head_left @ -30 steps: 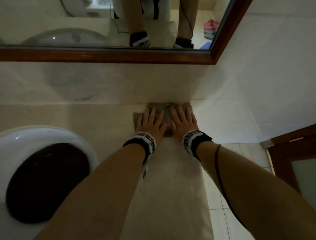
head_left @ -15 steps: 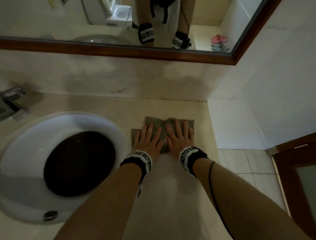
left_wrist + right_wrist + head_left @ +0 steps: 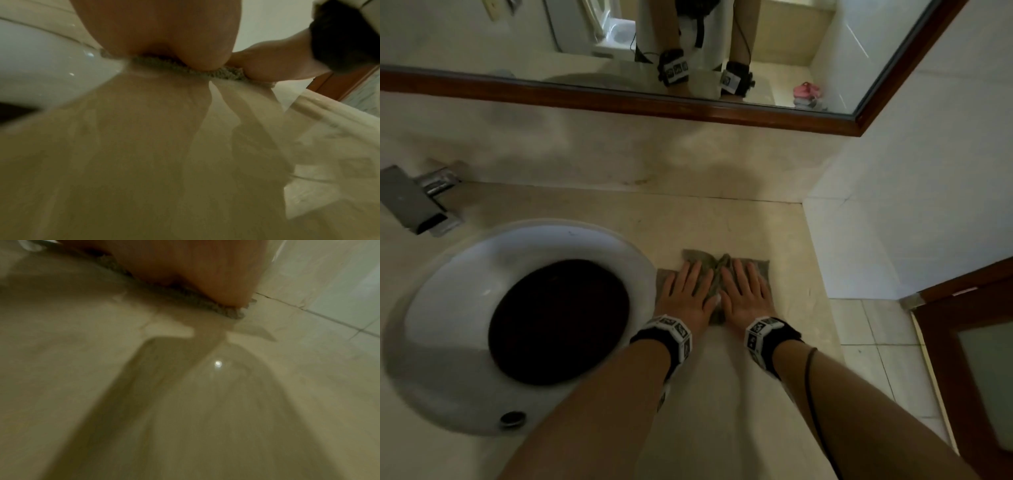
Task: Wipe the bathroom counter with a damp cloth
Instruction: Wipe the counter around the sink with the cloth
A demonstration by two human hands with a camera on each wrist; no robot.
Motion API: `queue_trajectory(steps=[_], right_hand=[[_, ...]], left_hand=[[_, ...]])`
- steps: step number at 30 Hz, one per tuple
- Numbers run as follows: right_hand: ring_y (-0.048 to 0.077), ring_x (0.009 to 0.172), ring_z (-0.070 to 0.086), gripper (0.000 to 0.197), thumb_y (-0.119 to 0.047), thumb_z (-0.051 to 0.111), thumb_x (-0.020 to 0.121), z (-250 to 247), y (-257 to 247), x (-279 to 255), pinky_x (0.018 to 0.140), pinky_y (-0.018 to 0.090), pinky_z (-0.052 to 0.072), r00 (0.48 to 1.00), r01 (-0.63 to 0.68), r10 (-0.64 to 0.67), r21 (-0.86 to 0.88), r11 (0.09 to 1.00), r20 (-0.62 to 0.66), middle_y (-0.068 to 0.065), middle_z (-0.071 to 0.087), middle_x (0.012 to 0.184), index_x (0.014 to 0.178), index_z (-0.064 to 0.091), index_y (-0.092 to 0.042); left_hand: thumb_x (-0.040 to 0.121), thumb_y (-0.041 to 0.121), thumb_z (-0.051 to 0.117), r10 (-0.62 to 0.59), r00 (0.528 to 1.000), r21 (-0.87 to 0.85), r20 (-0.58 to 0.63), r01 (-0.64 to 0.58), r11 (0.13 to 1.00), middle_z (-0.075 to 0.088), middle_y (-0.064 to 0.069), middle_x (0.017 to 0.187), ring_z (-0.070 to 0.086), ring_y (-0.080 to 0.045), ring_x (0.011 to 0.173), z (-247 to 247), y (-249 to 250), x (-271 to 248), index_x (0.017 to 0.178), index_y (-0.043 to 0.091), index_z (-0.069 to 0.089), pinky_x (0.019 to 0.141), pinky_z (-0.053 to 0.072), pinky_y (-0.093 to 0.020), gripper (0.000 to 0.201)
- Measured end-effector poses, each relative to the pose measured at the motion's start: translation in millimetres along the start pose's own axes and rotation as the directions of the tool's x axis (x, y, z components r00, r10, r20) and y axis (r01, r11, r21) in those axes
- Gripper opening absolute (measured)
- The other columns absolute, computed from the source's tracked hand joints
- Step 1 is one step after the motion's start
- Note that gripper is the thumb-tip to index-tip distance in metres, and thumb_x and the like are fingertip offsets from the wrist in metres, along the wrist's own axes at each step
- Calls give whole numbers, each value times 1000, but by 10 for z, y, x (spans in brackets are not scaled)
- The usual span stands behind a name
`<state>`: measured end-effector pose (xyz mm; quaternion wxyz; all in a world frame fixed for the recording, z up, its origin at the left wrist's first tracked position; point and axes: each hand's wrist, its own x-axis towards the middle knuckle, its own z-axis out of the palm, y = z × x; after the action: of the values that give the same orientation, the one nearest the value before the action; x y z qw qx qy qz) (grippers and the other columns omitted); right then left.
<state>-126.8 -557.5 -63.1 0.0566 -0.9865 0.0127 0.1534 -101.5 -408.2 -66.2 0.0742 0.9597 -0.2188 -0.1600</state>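
Cloth point(image 3: 717, 270): spread on counter point(image 3: 739, 222) beside sink point(image 3: 448, 294). Left hand point(image 3: 688, 294), right hand point(image 3: 746, 294): fingers straight, flat, pressing cloth down, likely for even wiping pressure.

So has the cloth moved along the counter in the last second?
Yes. The cloth has come toward the person, away from the back wall it touched, with counter now showing between them.

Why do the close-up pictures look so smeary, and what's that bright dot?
Head view: dim but fairly sharp, both hands flat on the cloth. Left wrist view: counter streaked with motion blur. Right wrist view: equally blurred, the dot a light's reflection on the glossy counter.
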Motion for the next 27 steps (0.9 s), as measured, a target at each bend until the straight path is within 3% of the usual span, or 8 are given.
queue_trajectory(steps=[2, 6, 10, 14, 17, 23, 27], right_hand=[[21, 147, -14, 84, -52, -19, 75, -87, -12, 246, 115, 33, -9, 1000, -2, 2, -9, 1000, -24, 0, -13, 160, 152, -2, -24], [22, 147, -10, 63, -45, -1, 96, -212, 22, 731, 117, 34, -5, 999, 27, -30, -59, 998, -37, 3, -8, 161, 153, -2, -19], [22, 148, -6, 78, -49, -14, 83, -339, 90, 1156, 117, 35, -2, 998, 55, -57, -52, 997, -28, 3, -5, 161, 153, 1, -18], [24, 148, -3, 78, -48, -12, 83, -422, 109, 1455, 117, 36, 1, 992, 114, -118, -91, 989, -49, 4, 2, 161, 153, 5, -18], [24, 148, -5, 80, -50, -15, 79, -446, 92, 1549, 116, 36, 0, 990, 134, -138, -127, 983, -27, 1, 0, 161, 153, 4, -24], [25, 147, -14, 56, -50, 10, 99, -416, -23, 1530, 118, 41, -4, 998, 49, -52, -89, 995, -29, -2, -10, 161, 151, -2, -35], [26, 145, -18, 55, -50, 16, 100, -357, -223, 1249, 117, 46, -6, 999, -30, 30, -30, 999, 11, -2, -16, 160, 150, -4, -39]], left_hand=[[101, 49, 13, -4, 1000, 6, 2, 4, 1000, -11, 1, 161, -11, -18, 148, -76, -64, 229, 153, 25, -5, 118, -4, -39, 60], [102, 47, 14, -9, 1000, 57, -25, 11, 998, -7, -1, 162, -7, -19, 148, -209, -175, 643, 154, 20, -3, 119, 1, -39, 60], [101, 49, 13, 3, 1000, 48, -12, -2, 999, -9, 2, 162, -10, -17, 148, -355, -349, 1072, 153, 23, -4, 118, -1, -39, 61], [100, 52, 14, 0, 999, 64, -39, 3, 998, -8, 4, 162, -9, -17, 148, -449, -531, 1327, 153, 27, 0, 118, -2, -40, 60], [100, 52, 15, -6, 999, 74, -46, 10, 997, -6, 4, 162, -9, -18, 148, -497, -695, 1397, 153, 30, 3, 118, -2, -41, 59], [99, 54, 14, -67, 996, 8, -52, 67, 998, -11, 5, 161, -13, -18, 147, -493, -786, 1327, 152, 33, -1, 118, -5, -43, 59], [99, 56, 14, -70, 997, -15, -41, 70, 997, -14, 3, 161, -16, -19, 147, -455, -855, 1096, 152, 35, -2, 118, -5, -44, 59]])
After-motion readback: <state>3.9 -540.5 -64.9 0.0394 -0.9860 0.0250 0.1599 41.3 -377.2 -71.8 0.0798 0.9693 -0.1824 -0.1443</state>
